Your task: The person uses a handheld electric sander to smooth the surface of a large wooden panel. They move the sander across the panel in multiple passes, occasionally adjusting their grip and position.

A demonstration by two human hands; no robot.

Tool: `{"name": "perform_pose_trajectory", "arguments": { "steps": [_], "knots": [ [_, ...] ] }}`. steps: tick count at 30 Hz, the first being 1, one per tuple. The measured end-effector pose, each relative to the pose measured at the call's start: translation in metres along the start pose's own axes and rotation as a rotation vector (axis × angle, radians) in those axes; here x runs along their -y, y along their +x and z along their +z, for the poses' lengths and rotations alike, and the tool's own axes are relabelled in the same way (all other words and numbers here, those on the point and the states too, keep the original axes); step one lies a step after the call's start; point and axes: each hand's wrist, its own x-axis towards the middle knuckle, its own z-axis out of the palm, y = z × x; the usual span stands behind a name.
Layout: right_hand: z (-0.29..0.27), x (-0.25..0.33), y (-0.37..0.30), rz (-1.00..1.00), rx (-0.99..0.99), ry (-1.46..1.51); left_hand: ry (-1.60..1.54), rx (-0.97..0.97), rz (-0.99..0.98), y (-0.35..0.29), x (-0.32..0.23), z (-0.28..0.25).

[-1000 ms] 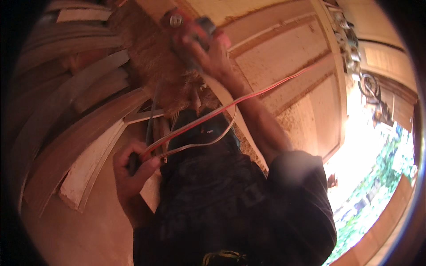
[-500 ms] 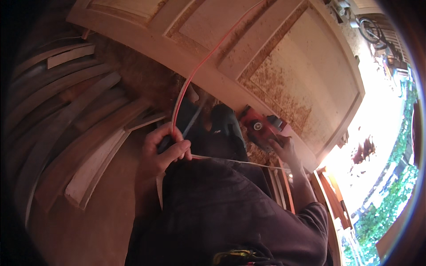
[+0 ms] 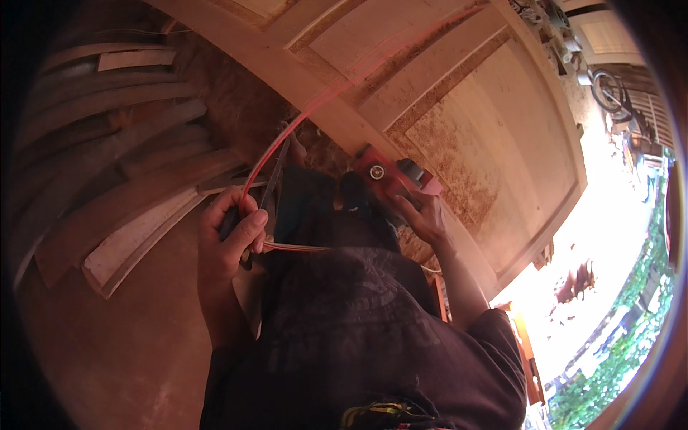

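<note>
The red-and-pale cord (image 3: 283, 135) is likely light and flexible; grip it as a gathered bunch. The red power tool (image 3: 389, 183) is probably rigid and fairly heavy; grip it at the handle end. At left, the cord passes through the left hand (image 3: 233, 228), its fingers curled and thumb folded over. At right, the tool lies at the near edge of the panelled door (image 3: 527, 161), the right hand's (image 3: 428, 217) fingers wrapped around its near end.

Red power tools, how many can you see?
1: the red power tool in the right grip, at the edge of the paneled wooden door. Others may be hidden.
</note>
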Motion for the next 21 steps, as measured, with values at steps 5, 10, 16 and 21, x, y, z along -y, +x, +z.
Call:
{"name": "perform_pose_trajectory", "arguments": {
  "steps": [5, 10, 16, 21],
  "knots": [
    [0.006, 0.065, 0.034, -0.034, 0.022, -0.034, 0.03, -0.042, -0.002, 0.004, -0.009, -0.013],
    [0.018, 0.117, 0.071, -0.048, 0.024, -0.015, 0.094, -0.005, -0.029, 0.019, -0.019, -0.035],
    [0.043, 0.177, 0.122, -0.114, 0.029, -0.007, 0.233, 0.09, 0.033, 0.048, -0.032, -0.063],
    [0.076, 0.2, 0.182, -0.404, -0.116, 0.006, 0.257, 0.145, -0.046, 0.073, -0.043, -0.087]
  ]
}}
